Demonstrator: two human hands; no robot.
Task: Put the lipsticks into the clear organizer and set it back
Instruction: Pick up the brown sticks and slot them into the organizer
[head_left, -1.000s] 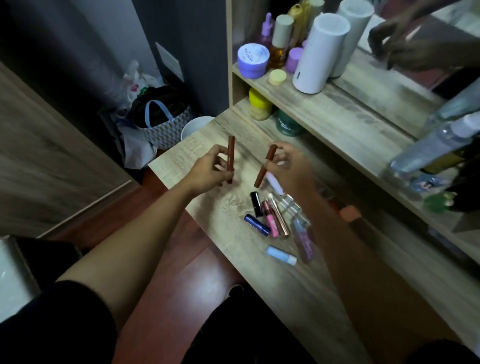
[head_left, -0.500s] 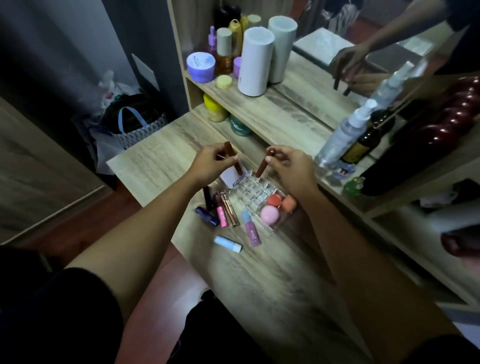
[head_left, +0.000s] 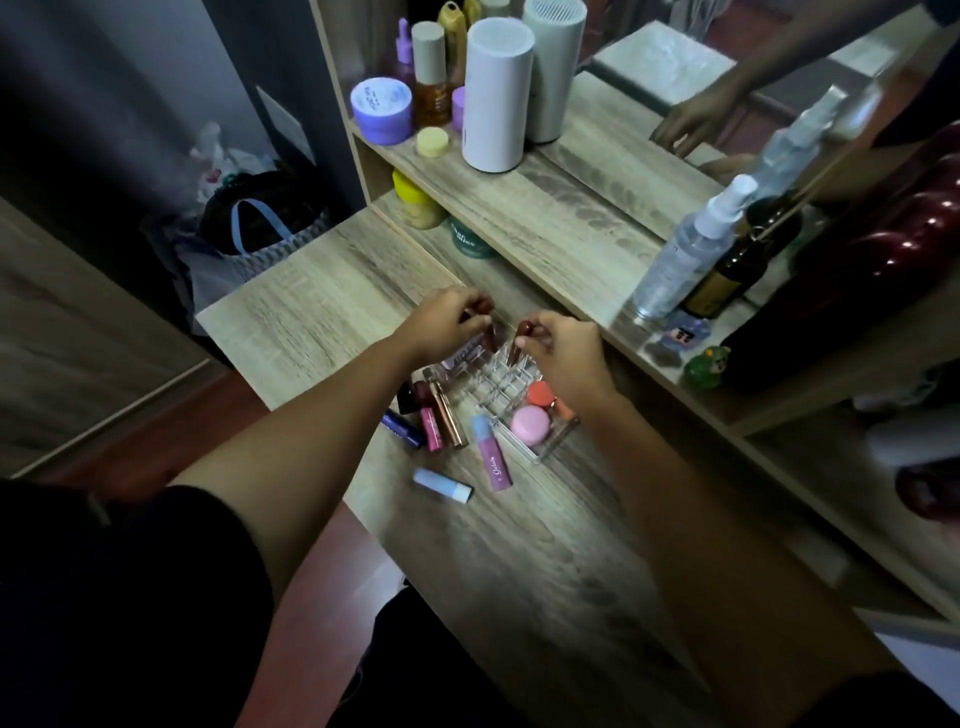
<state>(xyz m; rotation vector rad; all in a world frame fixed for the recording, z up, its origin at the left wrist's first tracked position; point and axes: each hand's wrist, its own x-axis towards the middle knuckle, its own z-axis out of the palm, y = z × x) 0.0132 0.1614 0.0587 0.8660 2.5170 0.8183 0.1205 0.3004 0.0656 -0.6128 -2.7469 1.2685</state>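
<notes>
Both hands over clear organizer (head_left: 511, 387), one brown lipstick each.
Left hand (head_left: 447, 325) pinches lipstick (head_left: 487, 336); right hand (head_left: 563, 348) pinches second lipstick (head_left: 518, 340), tips down in far cells, just below the fingers.

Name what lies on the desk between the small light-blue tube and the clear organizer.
In the head view, one purple-pink tube with a blue cap lies between the light-blue tube and the clear organizer.

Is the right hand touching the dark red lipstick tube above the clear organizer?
Touching. The head view shows the right hand pinching the top of the dark red lipstick tube between its fingertips, over the clear organizer.
</notes>
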